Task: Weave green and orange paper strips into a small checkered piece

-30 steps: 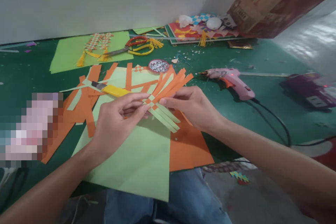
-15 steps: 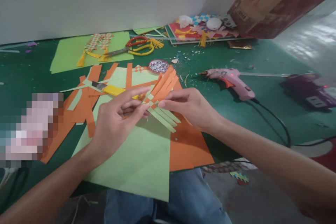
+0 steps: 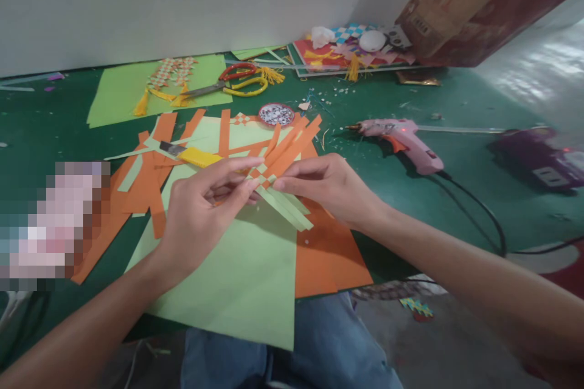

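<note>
- Left hand (image 3: 203, 206), right hand (image 3: 335, 188): thumbs closed against fingers, both pinching woven paper (image 3: 262, 178) above green sheet (image 3: 228, 267).
- Sheet overhangs near edge of table (image 3: 383, 173).
- Table surface shows between right hand and glue gun (image 3: 404, 130).
- Knife (image 3: 198, 157) just beyond left hand; small dish (image 3: 276, 114) farther.

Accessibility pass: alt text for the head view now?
A person's left hand and right hand hold an orange-and-green paper weave, loose strips fanning from it, above a pale green sheet. The left hand partly hides a yellow box cutter; scissors and a pink glue gun lie beyond.
</note>
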The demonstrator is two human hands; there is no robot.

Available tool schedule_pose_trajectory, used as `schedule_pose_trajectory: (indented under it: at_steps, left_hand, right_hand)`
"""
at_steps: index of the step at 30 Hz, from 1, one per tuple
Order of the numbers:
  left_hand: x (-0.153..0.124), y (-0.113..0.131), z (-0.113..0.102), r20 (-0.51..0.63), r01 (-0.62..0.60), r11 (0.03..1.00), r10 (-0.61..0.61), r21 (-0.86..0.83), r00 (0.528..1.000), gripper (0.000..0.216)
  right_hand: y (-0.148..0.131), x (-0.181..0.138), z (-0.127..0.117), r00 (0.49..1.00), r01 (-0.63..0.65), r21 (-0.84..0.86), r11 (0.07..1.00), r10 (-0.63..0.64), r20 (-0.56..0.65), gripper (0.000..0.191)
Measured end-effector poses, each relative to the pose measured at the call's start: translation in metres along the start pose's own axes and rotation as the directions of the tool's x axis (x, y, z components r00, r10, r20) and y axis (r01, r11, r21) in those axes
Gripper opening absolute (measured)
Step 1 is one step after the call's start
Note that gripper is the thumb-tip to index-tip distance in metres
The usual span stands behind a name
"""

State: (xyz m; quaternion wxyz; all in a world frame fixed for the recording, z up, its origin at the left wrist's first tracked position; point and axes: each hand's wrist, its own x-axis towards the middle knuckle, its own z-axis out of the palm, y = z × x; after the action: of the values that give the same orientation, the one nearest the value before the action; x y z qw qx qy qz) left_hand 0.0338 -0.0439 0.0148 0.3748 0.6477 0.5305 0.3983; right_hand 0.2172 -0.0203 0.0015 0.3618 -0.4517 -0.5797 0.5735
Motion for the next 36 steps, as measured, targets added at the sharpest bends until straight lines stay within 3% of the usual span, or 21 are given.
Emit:
schedule_pose_trajectory:
  at_steps: [16,22,29,36]
  left_hand:
    - [0.0011,-0.0007,0.0013,0.022,0.018,0.999,-0.018,-0.032,1.000,0.017]
    - [0.0017,0.0009,0.0010,0.038,0.078,0.997,-0.077,-0.021,0.996,0.024]
    - [0.0029,0.0018,0.0006,0.127,0.134,0.990,-0.129,-0.035,0.983,0.015]
    - [0.0020,0.0019,-0.0005,0.128,0.126,0.989,-0.116,-0.073,0.985,0.018]
  right_hand:
    - [-0.0005,0.0009,0.0020,1.000,-0.008,0.005,1.000,0.008,-0.010,0.032]
    - [0.0003,0.0005,0.0020,0.999,0.036,-0.069,0.997,-0.037,-0.014,0.032]
    - [0.0014,0.0001,0.0034,0.994,0.104,-0.172,0.980,-0.105,0.002,0.035]
    - [-0.0003,-0.0003,0.0033,0.998,0.046,-0.105,0.993,-0.043,0.035,0.032]
